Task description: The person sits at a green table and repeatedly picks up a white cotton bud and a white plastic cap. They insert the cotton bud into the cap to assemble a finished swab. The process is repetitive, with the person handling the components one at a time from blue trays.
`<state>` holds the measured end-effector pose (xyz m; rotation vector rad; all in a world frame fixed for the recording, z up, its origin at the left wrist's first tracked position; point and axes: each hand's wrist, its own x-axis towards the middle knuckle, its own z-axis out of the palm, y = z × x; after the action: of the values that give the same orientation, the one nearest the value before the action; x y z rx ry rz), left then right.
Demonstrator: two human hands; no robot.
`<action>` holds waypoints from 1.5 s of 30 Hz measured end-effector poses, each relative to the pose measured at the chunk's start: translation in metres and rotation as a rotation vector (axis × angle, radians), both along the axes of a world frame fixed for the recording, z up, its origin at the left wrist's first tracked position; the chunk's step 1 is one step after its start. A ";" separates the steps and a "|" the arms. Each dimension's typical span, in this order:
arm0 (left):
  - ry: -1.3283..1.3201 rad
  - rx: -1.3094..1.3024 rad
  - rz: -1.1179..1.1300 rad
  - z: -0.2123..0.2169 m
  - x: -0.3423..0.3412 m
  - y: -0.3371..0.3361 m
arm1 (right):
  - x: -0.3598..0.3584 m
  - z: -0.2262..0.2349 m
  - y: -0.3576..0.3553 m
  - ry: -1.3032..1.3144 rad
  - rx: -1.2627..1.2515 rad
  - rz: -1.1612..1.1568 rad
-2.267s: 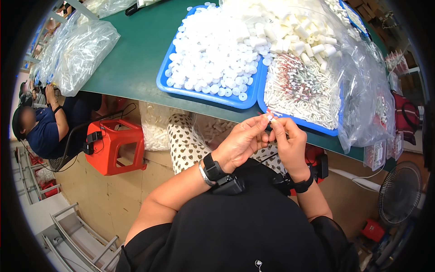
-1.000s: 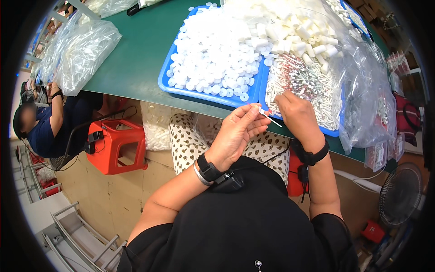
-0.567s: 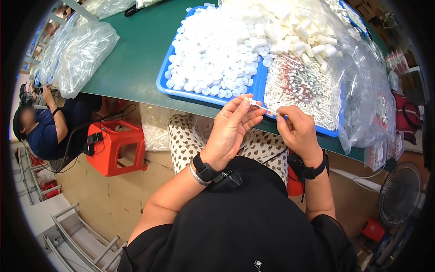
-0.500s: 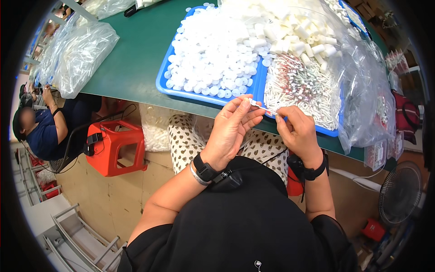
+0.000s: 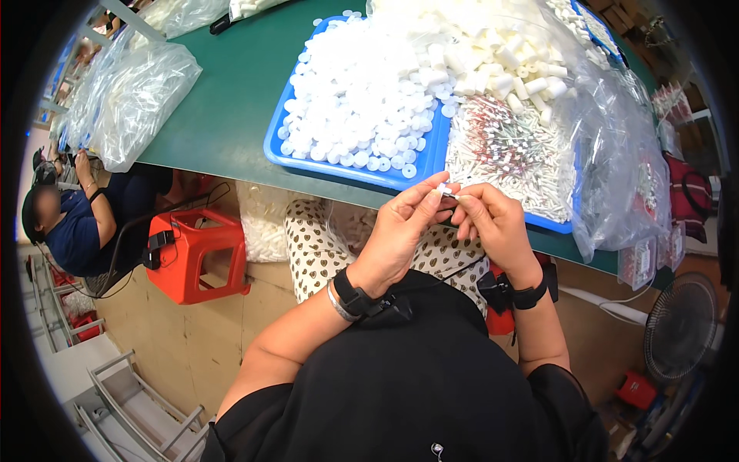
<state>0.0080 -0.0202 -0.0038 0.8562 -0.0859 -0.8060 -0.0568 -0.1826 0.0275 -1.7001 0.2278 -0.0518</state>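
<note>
My left hand [image 5: 391,235] pinches a small white plastic part [image 5: 444,189] between thumb and fingertips, just off the table's front edge. The fingers of my right hand [image 5: 496,227] are closed on the same part from the other side, with the two hands' fingertips nearly touching. Most of the part is hidden by the fingers. Beyond the hands lie a blue tray [image 5: 308,156] heaped with translucent white discs [image 5: 362,115] and a second blue tray [image 5: 566,225] with many thin white pieces [image 5: 539,185], some with red and green bits.
White foam cylinders [image 5: 531,77] are piled behind the thin pieces. Clear plastic bags [image 5: 616,177] lie on the right, another bag [image 5: 154,100] on the left of the green table [image 5: 223,100]. A red stool [image 5: 196,258], a seated person [image 5: 81,215] and a fan [image 5: 681,327] surround the area.
My right hand has moved left and closer to my left hand. The thin white-and-red piece that stretched between them is now mostly covered by fingers.
</note>
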 end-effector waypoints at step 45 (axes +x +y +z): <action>-0.126 0.056 -0.151 0.010 -0.001 0.011 | -0.024 0.004 -0.012 0.209 0.335 0.133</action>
<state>0.0069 -0.0092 0.0066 0.9620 -0.2426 -0.8986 -0.0811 -0.1944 0.0316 -1.3813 0.2629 0.2515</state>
